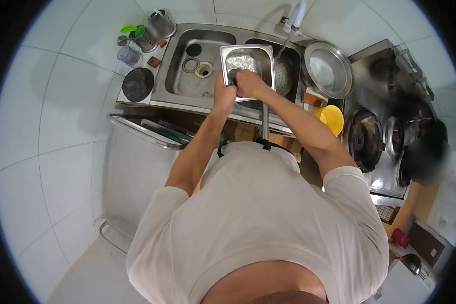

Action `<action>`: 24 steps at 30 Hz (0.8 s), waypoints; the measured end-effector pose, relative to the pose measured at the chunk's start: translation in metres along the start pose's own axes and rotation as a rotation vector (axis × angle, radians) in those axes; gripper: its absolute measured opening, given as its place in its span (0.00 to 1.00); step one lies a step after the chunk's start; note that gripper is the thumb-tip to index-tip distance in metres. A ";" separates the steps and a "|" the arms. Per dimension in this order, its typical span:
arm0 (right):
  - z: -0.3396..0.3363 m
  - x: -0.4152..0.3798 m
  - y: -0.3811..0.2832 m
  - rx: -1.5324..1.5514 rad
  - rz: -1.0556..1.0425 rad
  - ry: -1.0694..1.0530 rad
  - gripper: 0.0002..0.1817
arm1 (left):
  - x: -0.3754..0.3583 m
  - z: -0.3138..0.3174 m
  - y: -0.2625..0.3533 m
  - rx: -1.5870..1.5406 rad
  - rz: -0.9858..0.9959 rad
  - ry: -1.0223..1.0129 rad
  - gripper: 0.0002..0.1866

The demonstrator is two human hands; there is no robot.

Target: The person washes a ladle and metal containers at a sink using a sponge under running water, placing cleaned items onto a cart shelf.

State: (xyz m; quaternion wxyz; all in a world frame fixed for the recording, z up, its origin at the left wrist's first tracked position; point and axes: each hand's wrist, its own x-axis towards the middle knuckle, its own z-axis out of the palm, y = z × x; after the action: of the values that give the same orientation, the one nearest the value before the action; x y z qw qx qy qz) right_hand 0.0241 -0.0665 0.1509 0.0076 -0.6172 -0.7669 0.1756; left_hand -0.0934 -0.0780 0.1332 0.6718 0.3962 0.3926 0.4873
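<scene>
A rectangular stainless steel pan [265, 57] is held tilted over the divider of the double sink, with bright wet-looking reflections on its inside. My left hand [224, 93] grips its near left edge, thumb toward the inside. Over the pan's interior, my right hand [249, 83] is closed, fingers curled down near the left wall. Something dark shows beside its fingers, too hidden to name. Behind the pan, the right basin holds a perforated metal colander [283, 76], partly covered. From the white faucet [298, 17], a thin stream runs down toward that basin.
The left basin [180, 83] has a drain and a metal ring. Left of it stand utensil holders [146, 40], a clear cup [129, 57] and a dark round pad [138, 84]. A large metal bowl [329, 63], a yellow container [332, 119] and a stove [375, 91] are at right.
</scene>
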 end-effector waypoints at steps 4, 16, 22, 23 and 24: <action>-0.010 -0.002 0.002 0.013 -0.062 0.256 0.19 | -0.003 -0.009 0.007 0.008 -0.034 -0.081 0.35; -0.059 -0.011 0.010 -0.368 -0.140 -0.151 0.16 | 0.010 -0.015 0.040 0.121 0.035 -0.034 0.27; -0.016 -0.007 0.012 0.646 0.122 -0.115 0.29 | 0.006 -0.007 0.005 0.045 0.024 0.066 0.20; -0.006 -0.005 0.012 0.821 0.193 -0.056 0.31 | 0.005 -0.003 -0.006 -0.014 0.033 0.102 0.18; 0.000 -0.003 0.009 0.999 0.266 0.002 0.32 | 0.000 -0.001 -0.009 -0.012 0.021 0.073 0.18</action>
State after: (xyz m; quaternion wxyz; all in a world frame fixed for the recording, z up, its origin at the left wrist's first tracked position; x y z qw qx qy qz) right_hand 0.0332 -0.0681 0.1494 0.2799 -0.6308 -0.5042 0.5192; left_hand -0.0913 -0.0794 0.1247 0.6544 0.3782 0.4098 0.5107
